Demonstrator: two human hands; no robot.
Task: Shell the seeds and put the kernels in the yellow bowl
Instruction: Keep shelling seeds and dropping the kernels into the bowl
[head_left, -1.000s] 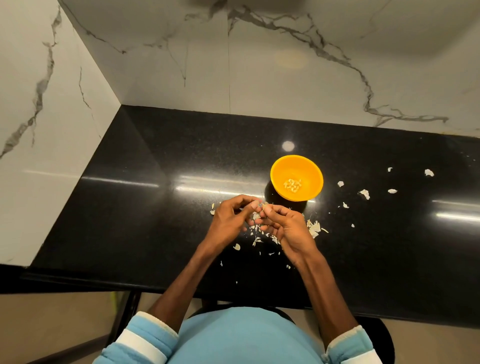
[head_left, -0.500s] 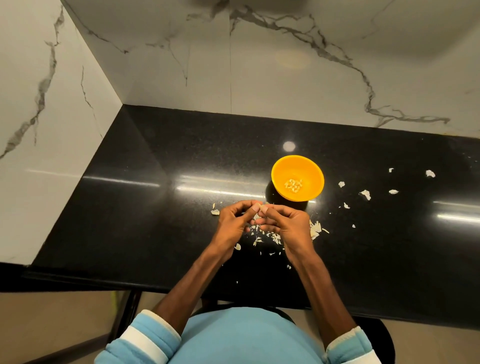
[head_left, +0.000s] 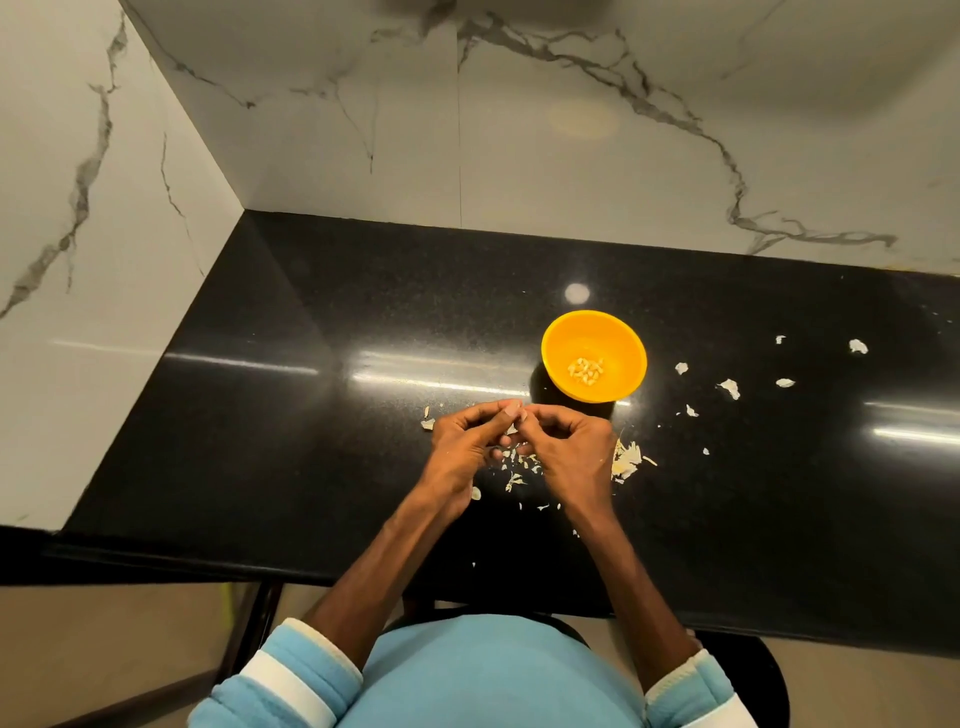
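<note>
A yellow bowl (head_left: 613, 332) stands on the black counter (head_left: 322, 415), with a small heap of pale kernels (head_left: 586, 368) at its bottom. Just in front of the bowl my left hand (head_left: 467, 441) and my right hand (head_left: 571, 447) meet fingertip to fingertip. Both pinch a small pale seed (head_left: 519, 415) between thumbs and forefingers; most of the seed is hidden by the fingers. Pale shell pieces (head_left: 626, 457) lie under and beside my hands.
More shell scraps (head_left: 730, 387) are scattered to the right of the bowl, out to a piece at the far right (head_left: 858, 345). White marble walls close the counter at the back and left. The counter's front edge runs just above my lap.
My hands have stayed in front of the bowl, shifting slightly while their fingertips work at the seed. The bowl and scraps have not moved.
</note>
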